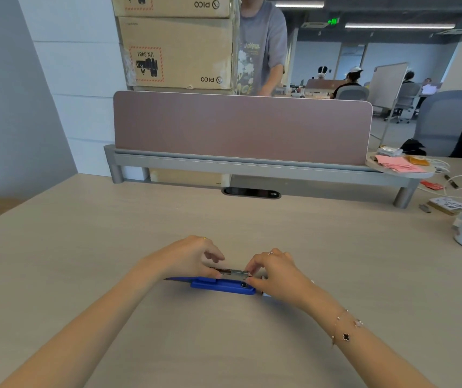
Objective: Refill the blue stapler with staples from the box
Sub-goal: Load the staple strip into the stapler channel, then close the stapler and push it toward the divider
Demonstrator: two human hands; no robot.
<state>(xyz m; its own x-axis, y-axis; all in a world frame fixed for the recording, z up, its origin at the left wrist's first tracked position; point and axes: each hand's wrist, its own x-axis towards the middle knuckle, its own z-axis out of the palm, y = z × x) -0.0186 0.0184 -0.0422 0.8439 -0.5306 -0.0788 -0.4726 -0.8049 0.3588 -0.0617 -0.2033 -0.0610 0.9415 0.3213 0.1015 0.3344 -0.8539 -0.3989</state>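
Blue stapler (222,286), lying opened on bench (336,247): left hand (193,257) and right hand (273,273) fingers pinching apparently a staple strip (232,273); misalignment risking jamming, scattering.

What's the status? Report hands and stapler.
Left hand and right hand both pinching the metal staple channel. Blue stapler flat on desk. Nothing in the way.

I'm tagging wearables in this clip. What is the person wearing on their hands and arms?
Both forearms are bare, no sleeves in view. The right wrist carries a thin chain bracelet with clover-shaped charms, one dark. The right hand has a thin ring. The left hand shows a small yellowish ring.
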